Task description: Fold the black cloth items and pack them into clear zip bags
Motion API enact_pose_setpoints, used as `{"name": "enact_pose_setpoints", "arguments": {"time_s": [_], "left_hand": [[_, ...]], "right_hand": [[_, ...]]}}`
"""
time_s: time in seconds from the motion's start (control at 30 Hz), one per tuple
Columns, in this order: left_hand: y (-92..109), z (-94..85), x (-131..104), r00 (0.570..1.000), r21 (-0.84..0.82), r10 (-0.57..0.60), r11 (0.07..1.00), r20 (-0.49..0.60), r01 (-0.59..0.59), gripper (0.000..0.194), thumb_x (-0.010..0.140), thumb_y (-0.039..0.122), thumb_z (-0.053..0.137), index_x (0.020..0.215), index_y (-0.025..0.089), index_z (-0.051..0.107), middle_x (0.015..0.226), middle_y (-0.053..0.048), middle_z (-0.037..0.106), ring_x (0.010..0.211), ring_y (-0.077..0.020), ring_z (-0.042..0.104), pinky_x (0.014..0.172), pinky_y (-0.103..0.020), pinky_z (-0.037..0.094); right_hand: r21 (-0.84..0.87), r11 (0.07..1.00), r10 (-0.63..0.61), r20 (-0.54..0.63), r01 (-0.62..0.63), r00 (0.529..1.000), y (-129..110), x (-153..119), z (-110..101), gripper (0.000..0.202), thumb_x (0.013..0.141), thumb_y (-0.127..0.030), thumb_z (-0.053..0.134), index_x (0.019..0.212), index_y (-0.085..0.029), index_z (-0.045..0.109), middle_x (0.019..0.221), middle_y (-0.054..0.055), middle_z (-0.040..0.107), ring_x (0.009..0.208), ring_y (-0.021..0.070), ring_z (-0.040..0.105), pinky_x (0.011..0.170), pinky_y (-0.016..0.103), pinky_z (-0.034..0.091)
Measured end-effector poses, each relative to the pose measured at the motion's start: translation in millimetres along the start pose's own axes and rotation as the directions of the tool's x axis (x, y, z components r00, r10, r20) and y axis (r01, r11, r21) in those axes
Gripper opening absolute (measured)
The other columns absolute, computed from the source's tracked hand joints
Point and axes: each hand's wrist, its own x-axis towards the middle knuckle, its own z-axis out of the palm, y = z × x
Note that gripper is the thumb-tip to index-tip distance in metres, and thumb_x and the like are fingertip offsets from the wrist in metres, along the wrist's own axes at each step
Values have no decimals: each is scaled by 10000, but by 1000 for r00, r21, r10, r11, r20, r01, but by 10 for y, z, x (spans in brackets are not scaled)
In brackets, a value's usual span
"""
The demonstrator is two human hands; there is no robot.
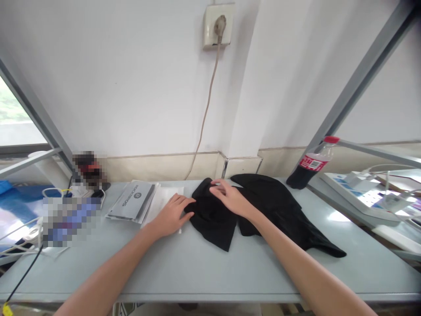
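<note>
A small piece of black cloth [213, 221] lies on the grey table between my hands, with a pointed corner toward the front edge. My left hand [173, 216] is at its left edge, thumb and fingers apart, fingertips touching the fabric. Over its upper right part is my right hand [232, 199], fingers stretched out and apart, the tips resting on or just above the cloth. A second, larger black cloth [279, 210] is spread to the right, partly under my right wrist and forearm.
Flat grey packages with printed lettering [133, 202] and a white sheet [161, 202] lie left of the cloth. A cola bottle [309, 164] leans at the back right. Cables and blurred items crowd the left end. A plugged cord [208, 101] hangs down the wall behind.
</note>
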Motion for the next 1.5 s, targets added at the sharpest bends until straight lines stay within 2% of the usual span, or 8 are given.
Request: {"name": "enact_pose_setpoints", "arguments": {"time_s": [0.1, 0.47, 0.73, 0.97, 1.17, 1.27, 1.4, 1.5], "left_hand": [[-16, 22, 20, 999, 37, -22, 999, -29, 23, 236, 1074, 306, 470, 1162, 231, 675, 1071, -81, 679, 1086, -277, 583, 1012, -465, 479], [34, 24, 82, 912, -123, -233, 972, -338, 203, 171, 1033, 302, 507, 952, 216, 631, 925, -46, 654, 919, -227, 593, 868, -378, 474], [-80, 58, 136, 806, -651, -531, 714, -261, 259, 229, 952, 427, 639, 992, 203, 656, 959, -39, 695, 891, -189, 648, 861, -320, 511], [-150, 76, 128, 768, -634, -585, 703, -259, 322, 200, 931, 396, 610, 1005, 214, 652, 912, -28, 677, 767, -167, 626, 710, -285, 486], [-107, 107, 105, 794, -550, -545, 764, -269, 338, 183, 959, 344, 571, 1039, 213, 671, 838, -1, 626, 635, -133, 519, 636, -271, 439], [-78, 102, 111, 805, -505, -527, 790, -271, 347, 185, 963, 317, 554, 1047, 215, 682, 802, 7, 600, 632, -137, 511, 637, -272, 440], [-34, 36, 106, 806, -504, -543, 778, -238, 375, 174, 946, 299, 547, 1012, 223, 689, 815, 13, 618, 593, -125, 501, 573, -253, 404], [8, -49, 78, 827, -545, -554, 724, -95, 423, 176, 938, 308, 555, 1012, 232, 696, 847, 19, 646, 528, -101, 501, 499, -239, 352]], "right_hand": [[-76, 977, -194, 95, 201, 976, -67, -65, 74, 626, 924, -608, 659, 1442, -272, 553, 1498, 134, 601, 1387, 322, 553, 1163, 511, 412], [-191, 915, -288, 309, 356, 906, -276, -206, 222, 409, 1042, -389, 539, 1436, -294, 586, 1205, 88, 720, 1135, 279, 587, 1056, 487, 432], [-355, 881, -380, -135, 314, 915, -287, -159, 126, 377, 1071, -351, 381, 1133, -248, 738, 1150, 135, 662, 1024, 287, 623, 935, 437, 483], [362, 932, 32, -81, 0, 996, -149, -22, -32, 491, 949, -686, 570, 813, -219, 635, 589, -24, 574, 474, 129, 458, 482, 269, 365], [635, 769, 8, 102, -71, 995, -265, -69, 5, 539, 900, -609, 702, 1271, -226, 626, 1249, 137, 731, 908, 231, 769, 663, 303, 591], [674, 733, -122, 267, -95, 956, -331, -146, -38, 604, 934, -703, 596, 1319, -238, 607, 1216, 123, 736, 993, 259, 759, 779, 363, 618], [279, 949, -11, 496, -147, 868, -192, -147, -258, 782, 994, -791, 251, 762, -194, 700, 705, 82, 698, 623, 220, 669, 654, 373, 581], [-265, 961, 88, 46, -73, 995, 0, -55, -359, 687, 1025, -697, 318, 894, -187, 760, 928, 169, 765, 867, 335, 710, 795, 467, 575]]}}
